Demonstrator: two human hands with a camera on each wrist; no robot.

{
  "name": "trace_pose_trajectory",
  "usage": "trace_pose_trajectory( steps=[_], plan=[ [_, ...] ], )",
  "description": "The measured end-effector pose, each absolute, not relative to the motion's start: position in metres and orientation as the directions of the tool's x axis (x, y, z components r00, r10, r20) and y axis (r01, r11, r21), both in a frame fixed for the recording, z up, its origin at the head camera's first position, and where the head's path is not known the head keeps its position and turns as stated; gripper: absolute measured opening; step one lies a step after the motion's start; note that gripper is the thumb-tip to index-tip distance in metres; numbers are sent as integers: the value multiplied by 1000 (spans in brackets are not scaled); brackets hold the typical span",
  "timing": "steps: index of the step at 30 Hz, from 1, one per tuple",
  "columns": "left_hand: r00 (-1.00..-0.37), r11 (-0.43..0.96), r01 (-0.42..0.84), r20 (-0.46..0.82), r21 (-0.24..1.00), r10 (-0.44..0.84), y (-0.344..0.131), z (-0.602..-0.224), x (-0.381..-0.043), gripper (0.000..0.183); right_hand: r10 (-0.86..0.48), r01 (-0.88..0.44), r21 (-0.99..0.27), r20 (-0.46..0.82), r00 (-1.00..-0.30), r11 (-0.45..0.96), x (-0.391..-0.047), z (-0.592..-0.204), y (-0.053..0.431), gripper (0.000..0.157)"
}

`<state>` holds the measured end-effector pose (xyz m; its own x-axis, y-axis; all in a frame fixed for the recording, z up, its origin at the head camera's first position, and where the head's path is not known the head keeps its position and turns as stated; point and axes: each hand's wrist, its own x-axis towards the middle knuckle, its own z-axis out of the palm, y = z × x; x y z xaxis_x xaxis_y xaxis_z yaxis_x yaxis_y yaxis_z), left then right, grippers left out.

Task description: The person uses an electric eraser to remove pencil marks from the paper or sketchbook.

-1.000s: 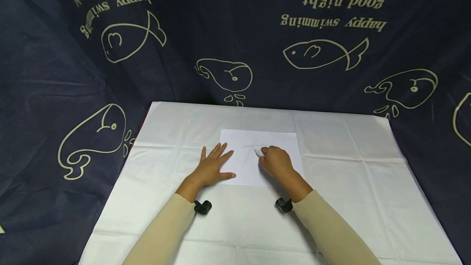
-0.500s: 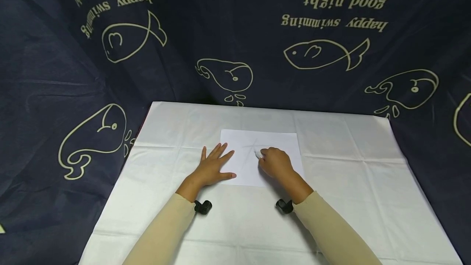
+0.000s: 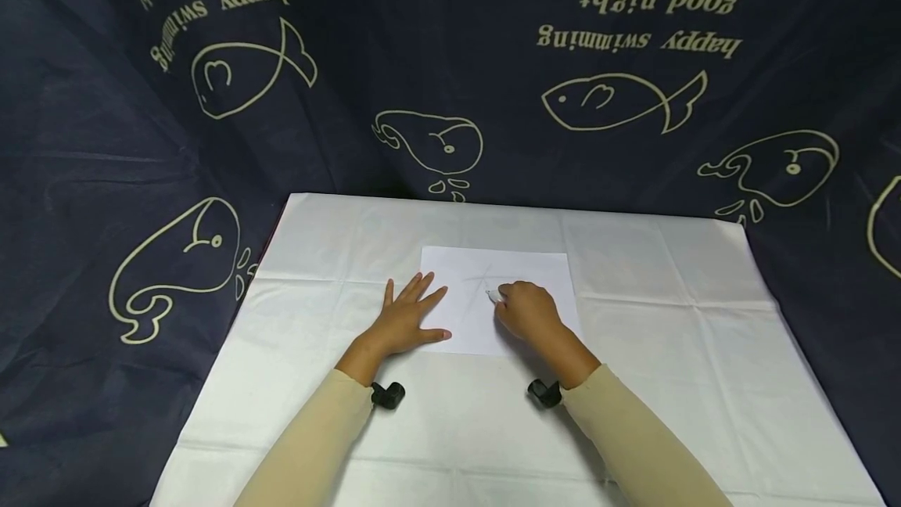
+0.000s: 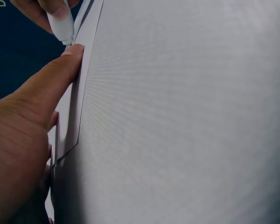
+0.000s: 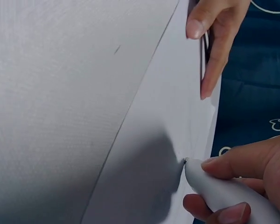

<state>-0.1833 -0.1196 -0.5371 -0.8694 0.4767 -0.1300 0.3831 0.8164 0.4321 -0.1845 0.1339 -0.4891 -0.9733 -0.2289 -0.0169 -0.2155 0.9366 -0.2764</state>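
Note:
A sheet of white paper [image 3: 528, 266] lies flat on the white-covered table, with faint grey lines crossing near its middle. My left hand [image 3: 404, 323] rests spread on the paper's left side, fingers apart. In my right hand [image 3: 531, 310] I grip a thick white pen-shaped tool [image 5: 228, 189] with a rounded front and a small narrow tip; its exact kind is unclear. The tip meets the paper, or almost does, by the grey lines. Most of the tool's body [image 3: 495, 296] is hidden by my fingers in the head view. My left thumb [image 4: 67, 65] points towards the tool.
A white cloth [image 3: 633, 413] with fold creases covers the table. Behind it hangs a dark blue curtain [image 3: 450, 45] with printed fish, whales and lettering. Small black cameras [image 3: 389, 395] sit at both wrists.
The tool's tip has shifted very slightly towards me along the paper. My left hand and the sheet have stayed in place.

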Motion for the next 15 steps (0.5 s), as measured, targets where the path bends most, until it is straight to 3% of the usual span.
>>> trace_pose_trajectory(
  steps=[6, 15],
  plan=[
    [-871, 816, 386, -121, 430, 476, -119, -539, -183, 86, -211, -205, -271, 6, -977, 940, -186, -491, 133, 23],
    [-871, 816, 385, -122, 431, 475, -119, -537, -183, 87, -206, -201, -272, 7, -978, 941, -186, -491, 135, 34]
  ],
)
